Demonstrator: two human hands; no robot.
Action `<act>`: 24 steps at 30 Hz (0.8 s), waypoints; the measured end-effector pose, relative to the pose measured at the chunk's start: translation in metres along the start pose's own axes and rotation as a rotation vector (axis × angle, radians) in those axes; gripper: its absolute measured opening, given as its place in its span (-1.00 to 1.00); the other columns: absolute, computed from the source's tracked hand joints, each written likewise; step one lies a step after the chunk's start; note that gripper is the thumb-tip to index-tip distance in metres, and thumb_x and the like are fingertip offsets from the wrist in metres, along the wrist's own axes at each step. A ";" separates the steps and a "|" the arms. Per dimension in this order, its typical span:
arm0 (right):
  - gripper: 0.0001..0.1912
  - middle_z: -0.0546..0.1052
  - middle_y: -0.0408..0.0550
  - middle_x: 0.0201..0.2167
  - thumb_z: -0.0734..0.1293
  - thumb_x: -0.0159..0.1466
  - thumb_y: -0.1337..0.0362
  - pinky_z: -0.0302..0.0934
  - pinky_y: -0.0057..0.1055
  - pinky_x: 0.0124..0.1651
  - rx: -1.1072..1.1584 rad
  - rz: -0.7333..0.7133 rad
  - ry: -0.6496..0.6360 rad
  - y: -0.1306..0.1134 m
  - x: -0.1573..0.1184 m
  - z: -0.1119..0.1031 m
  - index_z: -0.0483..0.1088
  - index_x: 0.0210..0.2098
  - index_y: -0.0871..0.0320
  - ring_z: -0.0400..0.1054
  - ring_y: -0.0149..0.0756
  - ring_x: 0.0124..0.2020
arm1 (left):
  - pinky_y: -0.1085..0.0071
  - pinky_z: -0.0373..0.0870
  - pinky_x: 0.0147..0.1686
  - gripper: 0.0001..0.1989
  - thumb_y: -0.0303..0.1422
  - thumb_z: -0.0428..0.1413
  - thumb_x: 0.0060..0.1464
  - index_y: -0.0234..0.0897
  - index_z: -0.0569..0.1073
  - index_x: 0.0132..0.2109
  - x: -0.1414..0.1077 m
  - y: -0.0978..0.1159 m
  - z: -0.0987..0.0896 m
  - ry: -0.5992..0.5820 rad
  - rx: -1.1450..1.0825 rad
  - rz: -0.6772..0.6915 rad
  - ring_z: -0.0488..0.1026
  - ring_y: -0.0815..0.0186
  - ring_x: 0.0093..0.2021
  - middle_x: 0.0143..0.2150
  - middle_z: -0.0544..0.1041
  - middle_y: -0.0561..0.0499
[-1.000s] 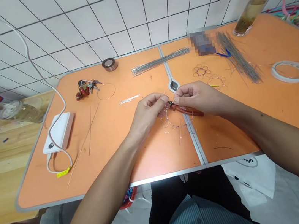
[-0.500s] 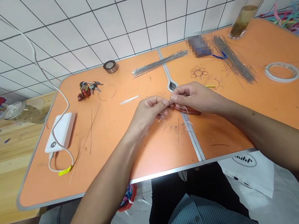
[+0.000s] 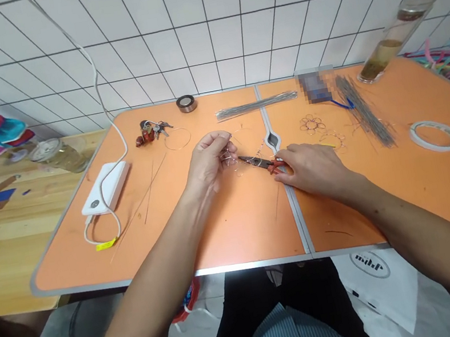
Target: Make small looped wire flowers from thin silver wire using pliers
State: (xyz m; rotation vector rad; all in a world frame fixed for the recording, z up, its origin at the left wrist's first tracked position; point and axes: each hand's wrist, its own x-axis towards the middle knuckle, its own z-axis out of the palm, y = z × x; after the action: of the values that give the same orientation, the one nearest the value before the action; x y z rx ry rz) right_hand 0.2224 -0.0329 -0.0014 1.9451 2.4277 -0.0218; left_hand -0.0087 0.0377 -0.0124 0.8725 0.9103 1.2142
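Note:
My left hand (image 3: 210, 159), its thumb and fingers pinched together, holds a thin piece of bent wire (image 3: 230, 159) with small loops above the orange table. My right hand (image 3: 311, 163) is closed on the red handles of a pair of needle-nose pliers (image 3: 259, 161). The dark jaws point left, close to my left fingers and the wire; whether they touch it I cannot tell. Part of the handles is hidden under my right palm. Right of centre on the table lie a flower-shaped wire piece (image 3: 312, 124) and another looped wire piece (image 3: 335, 139).
Behind my hands lies a bundle of straight wires (image 3: 256, 106); a darker bundle (image 3: 365, 112) is at the right. A tape ring (image 3: 435, 135), tape roll (image 3: 186, 104), keys (image 3: 159, 128), corded white power bank (image 3: 105, 188) and leaning glass bottle (image 3: 387, 50) surround the work area.
My hands have moved apart. My left hand keeps the bent wire, while my right hand has gone from pinching at it to holding the pliers. The camera view has shifted slightly.

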 end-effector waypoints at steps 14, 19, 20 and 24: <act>-0.75 0.72 0.20 -0.09 0.25 0.44 0.27 0.09 -0.24 -0.31 0.063 0.042 0.005 -0.008 0.003 0.009 0.44 0.07 0.13 0.63 0.09 -0.13 | 0.57 0.37 -0.54 -0.74 -0.31 0.44 0.05 -0.26 0.51 -0.25 0.001 0.006 -0.002 -0.003 -0.102 -0.022 0.48 0.45 -0.56 -0.47 0.58 0.09; -0.77 0.74 0.14 -0.09 0.28 0.42 0.22 0.05 -0.25 -0.33 0.145 0.080 0.028 -0.005 0.004 0.008 0.43 0.03 0.08 0.62 0.10 -0.16 | 0.56 0.37 -0.55 -0.76 -0.33 0.42 0.08 -0.27 0.51 -0.26 -0.001 0.008 0.000 -0.029 -0.127 -0.023 0.48 0.44 -0.56 -0.48 0.58 0.08; -0.78 0.74 0.11 -0.09 0.30 0.39 0.21 0.05 -0.26 -0.33 0.187 0.097 0.030 -0.004 0.005 0.007 0.43 0.02 0.06 0.61 0.08 -0.16 | 0.56 0.37 -0.54 -0.77 -0.34 0.42 0.09 -0.27 0.51 -0.26 -0.001 0.009 0.000 -0.034 -0.136 -0.025 0.48 0.44 -0.56 -0.48 0.58 0.08; -0.79 0.71 -0.07 -0.22 0.42 0.25 0.20 0.09 -0.34 -0.38 0.561 0.179 -0.071 0.004 0.008 0.004 0.43 -0.11 0.01 0.50 -0.15 -0.37 | 0.58 0.38 -0.52 -0.77 -0.34 0.42 0.12 -0.28 0.50 -0.26 -0.003 0.012 0.002 -0.006 -0.159 -0.052 0.47 0.47 -0.57 -0.49 0.57 0.09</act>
State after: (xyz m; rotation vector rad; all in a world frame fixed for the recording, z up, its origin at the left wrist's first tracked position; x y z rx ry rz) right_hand 0.2241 -0.0240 -0.0056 2.3019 2.3638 -0.8339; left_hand -0.0121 0.0366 -0.0003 0.7209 0.8148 1.2208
